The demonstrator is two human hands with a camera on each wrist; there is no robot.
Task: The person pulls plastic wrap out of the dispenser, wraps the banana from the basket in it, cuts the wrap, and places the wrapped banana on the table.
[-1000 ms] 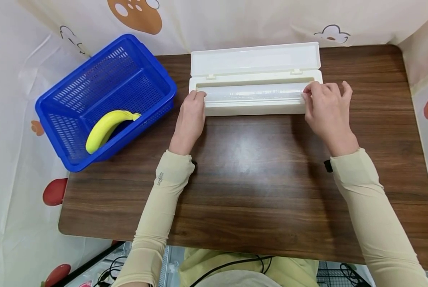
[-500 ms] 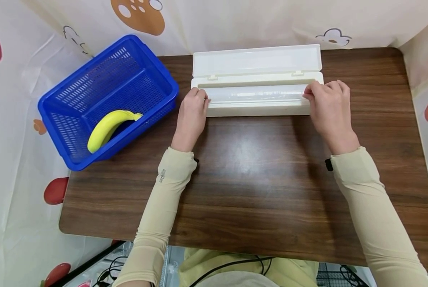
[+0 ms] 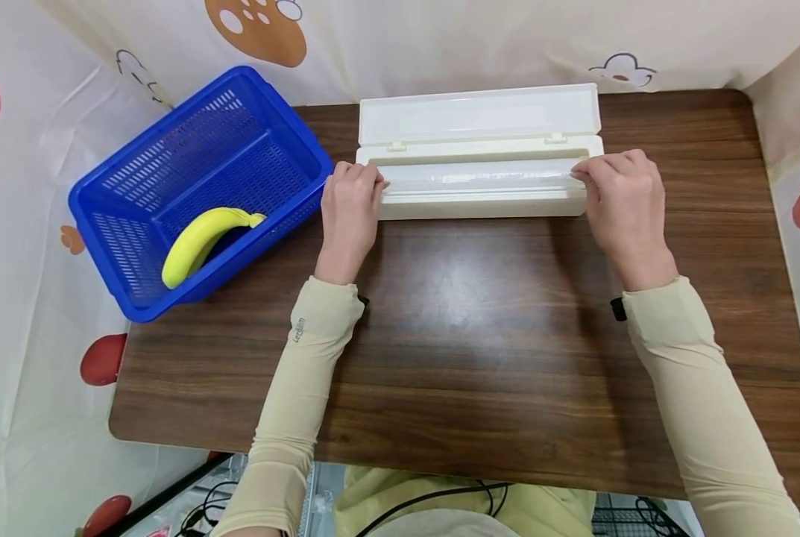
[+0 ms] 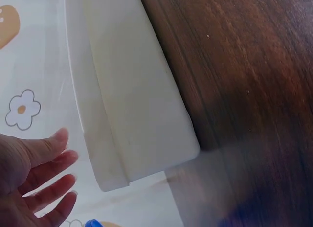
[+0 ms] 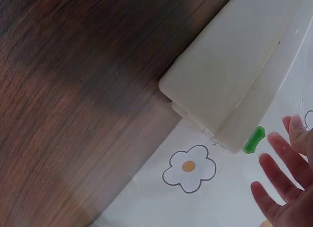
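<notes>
A long white cling film dispenser (image 3: 480, 207) lies near the back of the table, its lid (image 3: 480, 115) tipped back. Inside is a roll of clear cling film (image 3: 480, 176). At the dispenser's left end, my left hand (image 3: 350, 209) pinches the film's edge between thumb and forefinger. My right hand (image 3: 624, 209) pinches the film at the other end, thumb against forefinger, the other fingers loosely bent. Thin film streaks show faintly by the right thumb (image 5: 296, 126) in the right wrist view. A green piece (image 5: 254, 140) sits at the dispenser's end there.
A blue plastic basket (image 3: 275, 237) stands at an angle on the left of the brown wooden table (image 3: 467, 358), overhanging its edge. It holds a yellow banana (image 3: 198, 242). A printed curtain (image 3: 453, 45) hangs behind the table.
My right hand has shifted slightly right along the dispenser's end, and my left hand slightly left over the last half second. Dispenser and basket stay in place.
</notes>
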